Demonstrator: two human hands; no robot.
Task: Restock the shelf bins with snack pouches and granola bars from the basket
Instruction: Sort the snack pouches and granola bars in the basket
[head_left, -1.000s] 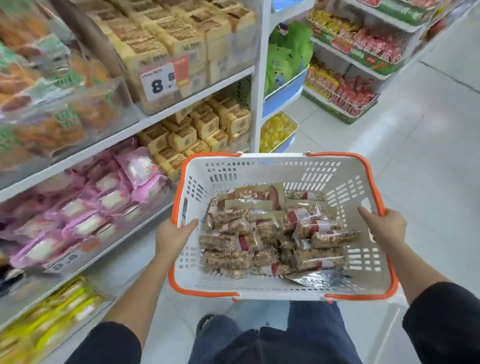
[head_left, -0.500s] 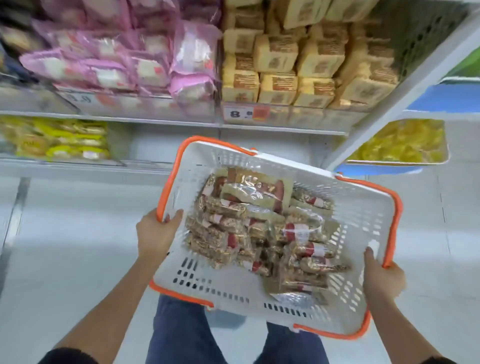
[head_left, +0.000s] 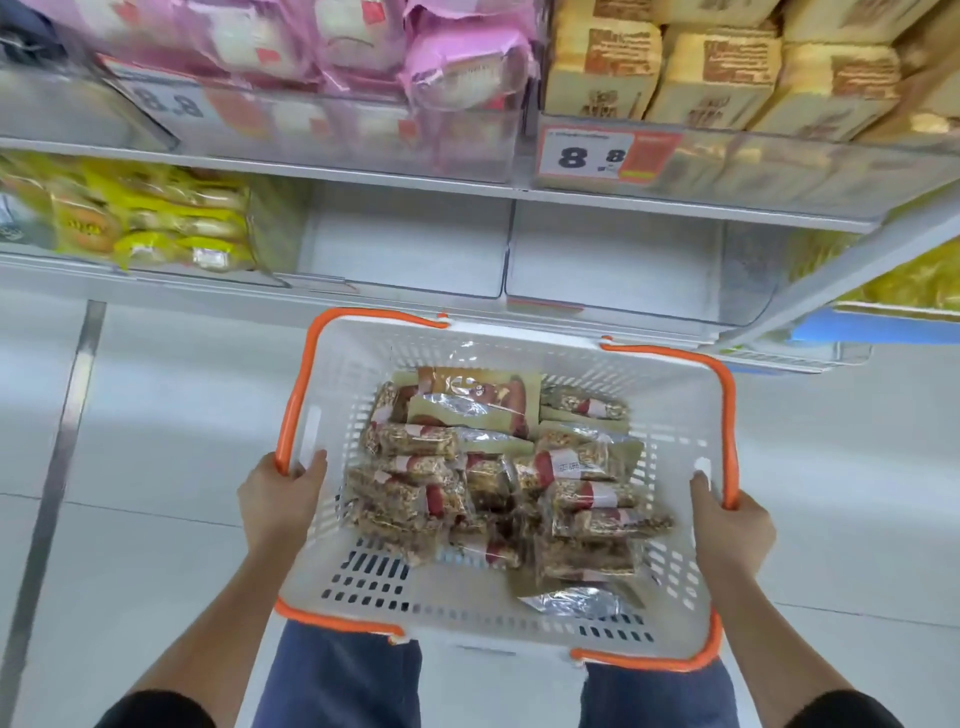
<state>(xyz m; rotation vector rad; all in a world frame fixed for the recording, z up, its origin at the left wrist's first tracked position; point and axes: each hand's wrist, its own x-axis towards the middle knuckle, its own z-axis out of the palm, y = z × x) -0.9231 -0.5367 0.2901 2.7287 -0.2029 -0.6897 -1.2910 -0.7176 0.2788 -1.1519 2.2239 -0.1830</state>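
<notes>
Down at waist height, a white perforated plastic basket (head_left: 670, 415) with orange rim handles is held by both sides: the left hand (head_left: 275, 499) grips the left wall, thumb hooked inside and fingers wrapped under the orange rim, while the right hand (head_left: 732, 525) grips the right wall the same way, thumb lying against the inner lattice. Inside lies a loose heap of granola bars (head_left: 415, 499), lumpy and grainy in clear crinkled wrap with red-and-white bands, and among them flat tan snack pouches (head_left: 478, 395) with glossy clear windows and red printing too blurred to read. Just beyond the basket's far rim stand two clear, rounded-corner plastic shelf bins (head_left: 613, 260) side by side on the lowest shelf. To their left sit yellow packets (head_left: 156, 218). On the shelf above, soft pink wrapped packs (head_left: 457, 67) sit beside blocky cream-coloured cake packs (head_left: 711, 78) with brown printed labels; a white and orange price tag (head_left: 602, 156) reads "8.8".
</notes>
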